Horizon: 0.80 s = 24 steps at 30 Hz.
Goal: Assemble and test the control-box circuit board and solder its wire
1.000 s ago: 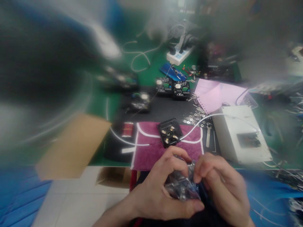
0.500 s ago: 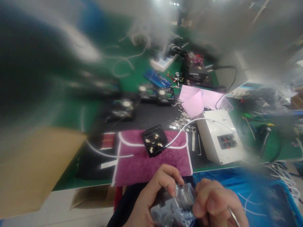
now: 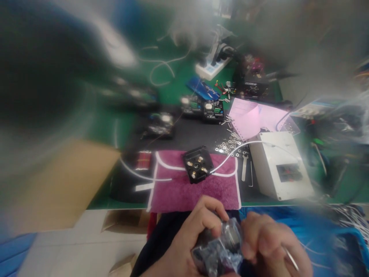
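Observation:
Below the table's front edge, my left hand [image 3: 198, 231] is closed around a part wrapped in clear plastic [image 3: 221, 250], with something dark and something metallic showing through the film. My right hand [image 3: 273, 240] is curled at the right side of the wrapped part, its fingertips at the plastic. A thin metal rod [image 3: 291, 258] sticks out between the fingers of that hand; its other end is hidden. Beyond both hands, a black square housing [image 3: 197, 164] with brass-coloured fittings lies on a purple towel [image 3: 173, 196]. A white cable [image 3: 227, 157] runs from it.
A white box [image 3: 271, 165] stands at the right, beside a spanner [image 3: 245, 167] and a hex key [image 3: 251, 173]. Loose washers [image 3: 227, 146], pink paper [image 3: 246, 117] and circuit boards [image 3: 213, 110] lie farther back. A cardboard box [image 3: 60, 188] is at the left, a blue bin [image 3: 353, 234] at lower right.
The view has shifted, so the table things appear farther right and slightly higher. Both hands keep their places around the wrapped part, which looks slightly turned.

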Each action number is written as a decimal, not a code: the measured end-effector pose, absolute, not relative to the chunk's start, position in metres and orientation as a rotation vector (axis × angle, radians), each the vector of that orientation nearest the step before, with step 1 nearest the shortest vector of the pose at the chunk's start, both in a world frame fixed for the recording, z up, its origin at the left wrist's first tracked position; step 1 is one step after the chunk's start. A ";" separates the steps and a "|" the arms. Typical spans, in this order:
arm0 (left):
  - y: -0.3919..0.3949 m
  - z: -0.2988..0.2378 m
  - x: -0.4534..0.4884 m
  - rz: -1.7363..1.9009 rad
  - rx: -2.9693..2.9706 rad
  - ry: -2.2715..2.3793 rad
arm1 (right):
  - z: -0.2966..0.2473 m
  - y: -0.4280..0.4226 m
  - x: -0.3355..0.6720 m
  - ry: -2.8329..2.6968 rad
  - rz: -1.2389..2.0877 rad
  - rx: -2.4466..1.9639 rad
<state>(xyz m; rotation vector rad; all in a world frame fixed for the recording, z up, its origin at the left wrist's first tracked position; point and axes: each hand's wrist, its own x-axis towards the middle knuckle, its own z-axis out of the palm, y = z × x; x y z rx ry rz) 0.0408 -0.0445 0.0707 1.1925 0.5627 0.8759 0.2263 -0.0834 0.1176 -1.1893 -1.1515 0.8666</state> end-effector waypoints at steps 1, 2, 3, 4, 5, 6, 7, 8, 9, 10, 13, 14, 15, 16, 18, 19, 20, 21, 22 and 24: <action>-0.041 0.076 0.038 0.794 1.201 0.617 | 0.118 -0.082 0.229 -1.189 0.957 -1.214; -0.037 0.081 0.037 0.724 1.222 0.661 | 0.120 -0.079 0.232 -1.235 1.049 -1.258; -0.034 0.086 0.036 0.696 1.247 0.680 | 0.122 -0.075 0.236 -1.315 1.133 -1.265; -0.030 0.089 0.036 0.672 1.263 0.675 | 0.124 -0.070 0.239 -1.367 1.185 -1.283; -0.027 0.091 0.037 0.671 1.263 0.675 | 0.126 -0.065 0.242 -1.386 1.208 -1.306; -0.025 0.092 0.039 0.685 1.252 0.684 | 0.128 -0.061 0.243 -1.394 1.209 -1.326; -0.022 0.093 0.041 0.699 1.234 0.701 | 0.129 -0.057 0.244 -1.386 1.201 -1.353; -0.020 0.093 0.043 0.721 1.206 0.727 | 0.130 -0.054 0.243 -1.373 1.188 -1.372; -0.019 0.092 0.045 0.746 1.167 0.761 | 0.129 -0.052 0.242 -1.367 1.176 -1.380; -0.019 0.091 0.046 0.769 1.121 0.796 | 0.127 -0.052 0.239 -1.367 1.161 -1.382; -0.025 0.087 0.050 0.843 0.953 0.880 | 0.118 -0.055 0.228 -1.369 1.026 -1.363; -0.029 0.086 0.052 0.866 0.885 0.890 | 0.115 -0.058 0.225 -1.373 0.959 -1.347; -0.035 0.085 0.053 0.883 0.817 0.887 | 0.111 -0.060 0.221 -1.378 0.886 -1.328; -0.042 0.085 0.054 0.894 0.745 0.872 | 0.108 -0.062 0.217 -1.383 0.814 -1.309; -0.054 0.086 0.057 0.891 0.617 0.824 | 0.102 -0.067 0.210 -1.403 0.683 -1.288; -0.059 0.088 0.058 0.882 0.572 0.800 | 0.099 -0.069 0.206 -1.408 0.618 -1.294; -0.061 0.090 0.059 0.872 0.540 0.779 | 0.097 -0.073 0.203 -1.402 0.552 -1.300; -0.062 0.092 0.060 0.864 0.509 0.762 | 0.096 -0.077 0.201 -1.381 0.499 -1.298; -0.060 0.093 0.061 0.861 0.469 0.761 | 0.096 -0.083 0.201 -1.354 0.466 -1.275; -0.050 0.094 0.059 0.899 0.381 0.808 | 0.097 -0.099 0.205 -1.311 0.462 -1.204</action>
